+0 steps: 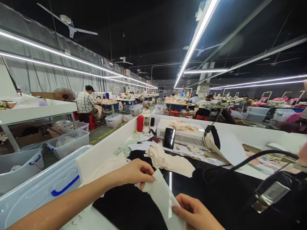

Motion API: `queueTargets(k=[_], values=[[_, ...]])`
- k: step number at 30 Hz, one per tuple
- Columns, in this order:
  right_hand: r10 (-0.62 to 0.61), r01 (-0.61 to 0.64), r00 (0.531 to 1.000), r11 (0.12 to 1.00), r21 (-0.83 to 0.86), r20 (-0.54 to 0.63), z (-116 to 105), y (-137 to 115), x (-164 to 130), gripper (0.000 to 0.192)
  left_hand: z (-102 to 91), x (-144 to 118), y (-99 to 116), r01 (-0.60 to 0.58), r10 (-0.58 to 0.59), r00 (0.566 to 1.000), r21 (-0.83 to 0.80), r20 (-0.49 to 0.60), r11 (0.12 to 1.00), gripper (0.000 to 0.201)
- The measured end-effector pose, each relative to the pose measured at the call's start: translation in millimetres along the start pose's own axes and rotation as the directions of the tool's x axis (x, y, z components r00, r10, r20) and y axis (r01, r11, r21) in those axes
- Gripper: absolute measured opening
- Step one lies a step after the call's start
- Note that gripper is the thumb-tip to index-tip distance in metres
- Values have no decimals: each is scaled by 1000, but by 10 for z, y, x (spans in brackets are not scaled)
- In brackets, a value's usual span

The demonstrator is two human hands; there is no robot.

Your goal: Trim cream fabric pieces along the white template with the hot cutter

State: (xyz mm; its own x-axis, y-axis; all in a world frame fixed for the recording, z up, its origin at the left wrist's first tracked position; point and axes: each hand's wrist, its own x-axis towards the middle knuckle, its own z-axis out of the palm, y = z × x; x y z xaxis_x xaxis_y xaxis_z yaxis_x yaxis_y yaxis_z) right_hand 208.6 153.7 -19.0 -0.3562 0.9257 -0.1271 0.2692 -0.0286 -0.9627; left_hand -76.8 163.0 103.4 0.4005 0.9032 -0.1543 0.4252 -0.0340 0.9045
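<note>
Honestly, looked mid-job: left hand [137,174] and right hand [194,211] both pinched a long, pale, thin strip [159,195], while stacked cream cloth pieces [169,162] lay untouched.

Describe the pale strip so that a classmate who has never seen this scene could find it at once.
Start at the black tabletop, where a pile of cream pieces lies. Nearer the camera, the pale strip slants between the left hand and right hand. Unlike the pile, it is held in both hands.
</note>
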Motion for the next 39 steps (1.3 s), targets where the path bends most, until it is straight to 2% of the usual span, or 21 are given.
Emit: queueTargets(k=[2, 4, 7, 10, 11, 13, 17, 21, 25, 28, 30, 34, 37, 39], values=[[-22, 21, 994, 1000, -11, -106, -123, -107, 145, 40, -115, 198, 97, -47, 47, 998, 15, -36, 999, 34], [-94, 89, 967, 995, -34, -238, -314, -247, 348, 45, -229, 440, 211, -128, 131, 986, 39, -102, 991, 32], [-241, 202, 868, 970, -134, -435, -650, -416, 707, 53, -360, 826, 330, -274, 290, 931, 101, -223, 956, 24], [-368, 228, 759, 923, -310, -538, -887, -409, 1018, 49, -400, 1141, 269, -341, 384, 877, 187, -290, 921, 18], [-407, 231, 739, 902, -366, -536, -924, -364, 1092, 44, -392, 1215, 202, -341, 394, 871, 215, -295, 915, 16], [-468, 232, 731, 855, -464, -497, -940, -230, 1186, 36, -353, 1311, 22, -322, 393, 874, 264, -287, 909, 16], [-521, 224, 773, 758, -613, -362, -862, 47, 1202, 28, -249, 1319, -337, -278, 368, 900, 342, -235, 898, 18], [-539, 210, 802, 658, -723, -257, -800, 165, 1154, 22, -194, 1226, -488, -283, 374, 912, 399, -169, 872, 23], [-544, 153, 808, 567, -809, -228, -788, 169, 1126, 7, -210, 1173, -497, -277, 376, 916, 457, -139, 845, 38], [-562, 113, 796, 504, -856, -226, -765, 151, 1082, 34, -268, 1177, -456, -246, 373, 912, 497, -172, 832, 45], [-582, 95, 780, 474, -875, -231, -726, 137, 1051, 45, -308, 1206, -394, -227, 380, 901, 518, -210, 825, 47], [-634, 105, 739, 443, -890, -228, -616, 121, 1058, 49, -306, 1348, -219, -226, 414, 876, 548, -247, 806, 45], [-660, 134, 722, 427, -894, -207, -564, 163, 1118, 49, -217, 1492, -148, -259, 431, 882, 567, -191, 782, 41], [-664, 150, 725, 414, -898, -184, -557, 231, 1153, 46, -143, 1570, -175, -281, 425, 897, 583, -124, 762, 40]])
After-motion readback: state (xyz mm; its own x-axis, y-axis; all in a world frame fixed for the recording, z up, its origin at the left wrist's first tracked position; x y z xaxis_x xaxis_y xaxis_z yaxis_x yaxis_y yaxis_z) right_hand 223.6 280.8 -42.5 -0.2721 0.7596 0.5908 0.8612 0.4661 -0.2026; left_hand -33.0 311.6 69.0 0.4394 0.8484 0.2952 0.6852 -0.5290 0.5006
